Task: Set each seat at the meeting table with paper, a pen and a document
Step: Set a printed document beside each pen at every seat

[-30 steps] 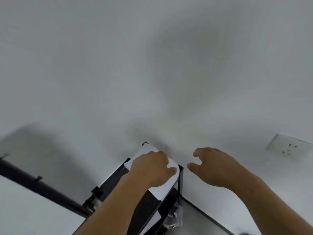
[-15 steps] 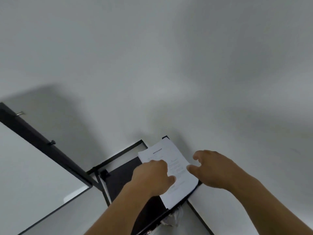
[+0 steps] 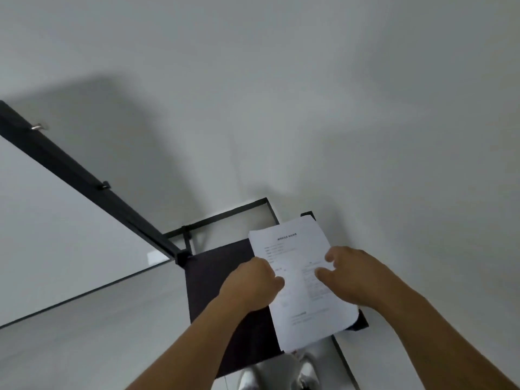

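Observation:
A stack of white printed documents (image 3: pixel 295 246) lies on the right part of a black shelf top (image 3: pixel 216 274). My left hand (image 3: pixel 250 285) is curled at the stack's left edge and pinches the paper there. My right hand (image 3: pixel 357 277) is over the right half of the stack, fingers loosely bent, thumb and forefinger apart and touching the top sheet. No pen, blank paper or meeting table is in view.
A white wall (image 3: pixel 309 108) stands right behind the shelf. A black-framed white panel (image 3: pixel 84 178) runs diagonally at the left and meets the shelf's thin black rail (image 3: pixel 225 213). Grey floor (image 3: pixel 98 333) lies below left, and light shoes (image 3: pixel 306 372) show at the bottom.
The view has tilted down and right, showing the whole shelf top and stack. My right hand has come onto the paper, and my left hand has shifted to the stack's left edge.

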Tool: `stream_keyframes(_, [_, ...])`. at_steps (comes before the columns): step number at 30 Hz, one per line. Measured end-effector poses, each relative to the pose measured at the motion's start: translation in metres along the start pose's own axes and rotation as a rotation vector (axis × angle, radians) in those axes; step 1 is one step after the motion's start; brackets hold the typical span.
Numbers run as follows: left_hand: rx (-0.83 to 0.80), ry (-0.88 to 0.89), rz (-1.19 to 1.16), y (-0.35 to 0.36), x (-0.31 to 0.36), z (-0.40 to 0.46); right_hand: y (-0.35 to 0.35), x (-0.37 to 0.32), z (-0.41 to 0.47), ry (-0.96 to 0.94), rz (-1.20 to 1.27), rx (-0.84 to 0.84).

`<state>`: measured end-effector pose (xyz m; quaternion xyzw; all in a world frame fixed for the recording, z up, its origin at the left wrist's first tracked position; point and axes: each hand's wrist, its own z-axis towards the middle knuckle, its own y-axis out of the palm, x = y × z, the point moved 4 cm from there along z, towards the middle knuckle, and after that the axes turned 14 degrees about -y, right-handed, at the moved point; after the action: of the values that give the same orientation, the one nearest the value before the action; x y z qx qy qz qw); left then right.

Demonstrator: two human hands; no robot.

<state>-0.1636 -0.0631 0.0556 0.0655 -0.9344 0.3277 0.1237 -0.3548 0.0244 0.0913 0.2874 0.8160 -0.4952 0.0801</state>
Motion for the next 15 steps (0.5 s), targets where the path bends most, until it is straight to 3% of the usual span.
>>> stream_keyframes(4, [0.003,-0.171,-0.386,0.020,-0.022,0.027,0.019,0.026,0.039,-0.005,-0.007,-0.085])
stream_keyframes(15, [-0.010,-0.430,-0.841,0.072,-0.035,0.066,0.063,0.084,0.097,0.100,0.123,-0.040])
